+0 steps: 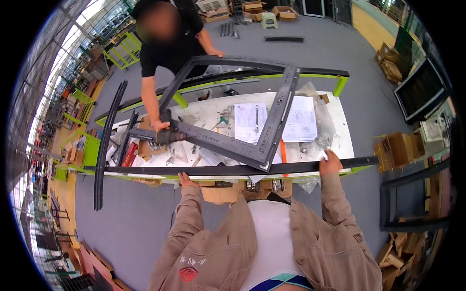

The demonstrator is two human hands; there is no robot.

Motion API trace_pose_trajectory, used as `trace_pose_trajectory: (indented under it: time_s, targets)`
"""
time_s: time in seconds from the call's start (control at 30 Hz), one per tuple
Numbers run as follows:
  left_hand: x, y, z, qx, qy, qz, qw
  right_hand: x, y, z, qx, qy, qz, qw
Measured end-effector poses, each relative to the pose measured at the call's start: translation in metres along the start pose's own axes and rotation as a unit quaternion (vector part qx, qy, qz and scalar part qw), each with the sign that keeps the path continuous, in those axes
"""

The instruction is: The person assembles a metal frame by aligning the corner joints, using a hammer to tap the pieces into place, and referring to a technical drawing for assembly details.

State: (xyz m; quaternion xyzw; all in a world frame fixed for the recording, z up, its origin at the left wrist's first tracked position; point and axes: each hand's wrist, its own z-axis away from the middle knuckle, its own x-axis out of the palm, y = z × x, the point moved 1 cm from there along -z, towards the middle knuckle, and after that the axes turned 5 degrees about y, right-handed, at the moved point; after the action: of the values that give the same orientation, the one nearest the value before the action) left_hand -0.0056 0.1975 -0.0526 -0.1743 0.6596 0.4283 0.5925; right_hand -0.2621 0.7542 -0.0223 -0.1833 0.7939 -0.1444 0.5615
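A dark grey metal frame, four-sided, lies tilted over the workbench, its near corner resting on the black-topped front rail. My left hand touches the near edge of that rail, fingers apart. At the rail's right part, my right hand lies over the top beside a clear plastic bag, fingers apart; whether it touches the bag is unclear. Across the bench, a person's hand holds a dark power drill against the frame. Their other hand rests on the frame's far side.
Printed sheets, a wrench and an orange strip lie on the bench. Long black profiles jut past its left end. Cardboard boxes and another dark frame stand to the right. Under the front rail are open cartons.
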Motion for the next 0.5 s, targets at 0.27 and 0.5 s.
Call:
trace_pose_trajectory:
  time_s: [0.27,0.5]
  targets:
    - [0.0,0.017,-0.02,-0.089,-0.149,-0.251,0.952,0.014,-0.188,-0.075,-0.196,-0.12,-0.078,0.97]
    - [0.014,-0.016,-0.032,0.0,-0.199,-0.347,0.917,0.038,-0.195,-0.099,-0.118,-0.286,-0.011,0.951]
